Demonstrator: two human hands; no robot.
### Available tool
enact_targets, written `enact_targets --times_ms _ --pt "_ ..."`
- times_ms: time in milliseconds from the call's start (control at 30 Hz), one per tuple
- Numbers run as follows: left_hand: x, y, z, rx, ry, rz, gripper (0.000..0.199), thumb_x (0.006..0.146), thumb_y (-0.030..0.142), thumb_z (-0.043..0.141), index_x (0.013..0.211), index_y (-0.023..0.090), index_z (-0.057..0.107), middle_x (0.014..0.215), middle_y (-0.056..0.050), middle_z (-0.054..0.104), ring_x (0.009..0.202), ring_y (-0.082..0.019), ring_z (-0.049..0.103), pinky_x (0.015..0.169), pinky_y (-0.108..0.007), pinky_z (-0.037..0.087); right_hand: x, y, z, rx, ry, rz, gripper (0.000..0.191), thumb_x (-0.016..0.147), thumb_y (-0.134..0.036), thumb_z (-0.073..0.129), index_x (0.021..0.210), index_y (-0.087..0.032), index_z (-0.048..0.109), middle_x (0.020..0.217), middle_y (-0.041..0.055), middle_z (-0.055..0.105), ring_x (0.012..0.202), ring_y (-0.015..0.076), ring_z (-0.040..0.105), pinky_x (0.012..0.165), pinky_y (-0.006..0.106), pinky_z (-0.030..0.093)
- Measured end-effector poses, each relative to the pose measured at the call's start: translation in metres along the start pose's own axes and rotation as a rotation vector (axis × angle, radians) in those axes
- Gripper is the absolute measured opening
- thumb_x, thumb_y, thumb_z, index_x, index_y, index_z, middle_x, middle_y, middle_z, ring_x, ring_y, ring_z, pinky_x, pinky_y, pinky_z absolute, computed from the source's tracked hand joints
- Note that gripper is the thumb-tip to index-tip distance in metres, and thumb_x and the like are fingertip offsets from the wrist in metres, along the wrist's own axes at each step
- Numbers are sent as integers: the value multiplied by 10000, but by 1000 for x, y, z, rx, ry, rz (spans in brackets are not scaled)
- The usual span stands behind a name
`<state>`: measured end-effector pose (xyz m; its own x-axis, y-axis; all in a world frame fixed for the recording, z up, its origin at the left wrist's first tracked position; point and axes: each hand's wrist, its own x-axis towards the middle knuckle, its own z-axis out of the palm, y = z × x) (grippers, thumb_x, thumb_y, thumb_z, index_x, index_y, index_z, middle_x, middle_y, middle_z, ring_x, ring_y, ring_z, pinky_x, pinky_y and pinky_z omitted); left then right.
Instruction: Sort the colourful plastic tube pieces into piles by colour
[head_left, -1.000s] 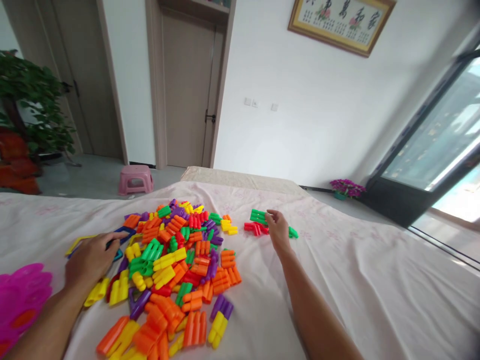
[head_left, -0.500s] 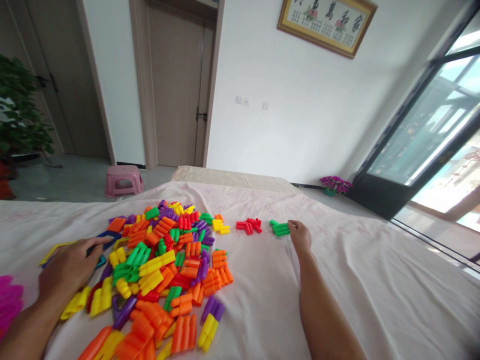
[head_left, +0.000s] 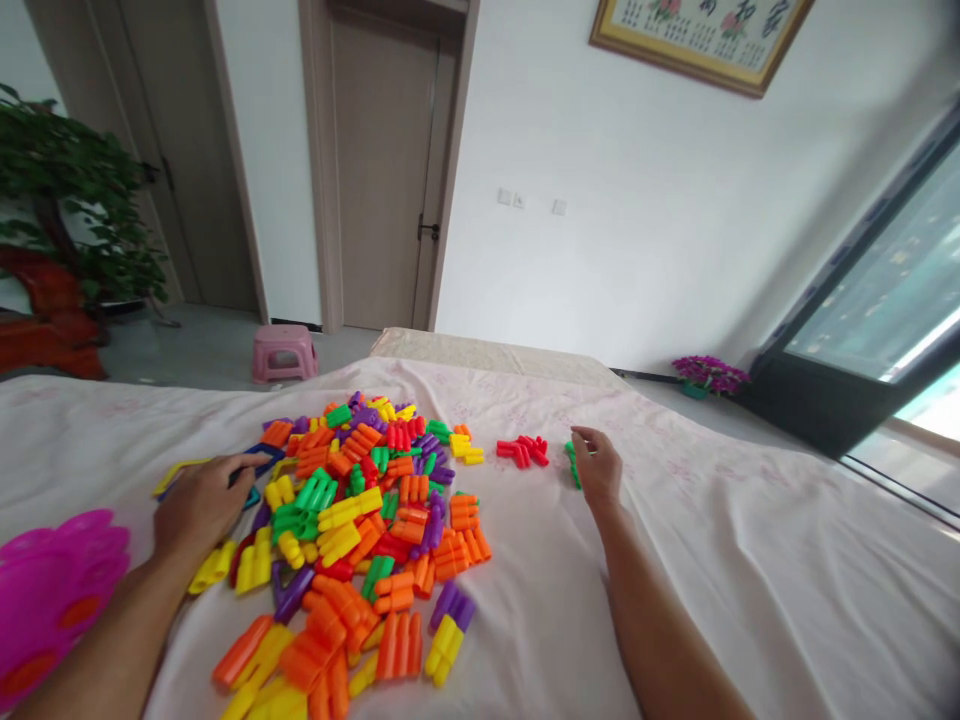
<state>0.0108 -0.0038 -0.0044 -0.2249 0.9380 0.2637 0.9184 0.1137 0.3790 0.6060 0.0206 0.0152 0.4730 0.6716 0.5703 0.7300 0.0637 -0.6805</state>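
Note:
My left hand (head_left: 201, 507) rests at the left side of a heaped pile of plastic building blocks (head_left: 337, 520), its fingers stretched out and apart over blue frame-shaped pieces (head_left: 262, 458). The pile mixes orange, yellow, green, purple and red tube-like blocks. Away to the right, my right hand (head_left: 600, 468) hovers over or touches green blocks (head_left: 573, 464), with finger and thumb apart; the hand hides part of the green blocks. A small group of red blocks (head_left: 523, 452) lies just left of them on the pale cloth (head_left: 540, 610).
A magenta plastic basket (head_left: 64, 560) with scalloped edges stands at the left, partly behind my left forearm. Beyond the cloth are a pink stool (head_left: 285, 352), a leafy plant (head_left: 82, 190) and a pot of purple flowers (head_left: 709, 373).
My right hand's pinch on the green blocks has loosened and the hand now covers more of them. My left hand stays by the blue pieces. The view has swung left, showing more of the basket.

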Motion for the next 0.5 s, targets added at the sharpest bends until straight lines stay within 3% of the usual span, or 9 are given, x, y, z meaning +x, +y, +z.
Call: enact_targets --times_ms 267,367,500 --pt "-3 4 -2 -29 16 11 459 960 362 398 1205 232 763 1255 -100 738 1151 -266 648 938 -352 478 -77 -123 44 292 -767 -484 180 941 -304 615 979 -256 784 963 45 767 872 203 682 792 322 506" --pt "-1 2 2 -24 46 4 451 948 366 406 1176 253 777 1228 -79 749 1135 -263 659 931 -340 488 -98 -160 54 311 -860 -626 150 957 -247 637 977 -263 784 975 31 771 948 196 678 882 319 487" --pt "1 -2 7 -38 76 33 464 943 367 383 1147 250 784 1215 -73 752 1136 -267 660 963 -357 482 -104 -196 74 170 -857 -653 154 975 -238 634 1042 -236 773 1035 44 764 1030 198 663 934 306 469"
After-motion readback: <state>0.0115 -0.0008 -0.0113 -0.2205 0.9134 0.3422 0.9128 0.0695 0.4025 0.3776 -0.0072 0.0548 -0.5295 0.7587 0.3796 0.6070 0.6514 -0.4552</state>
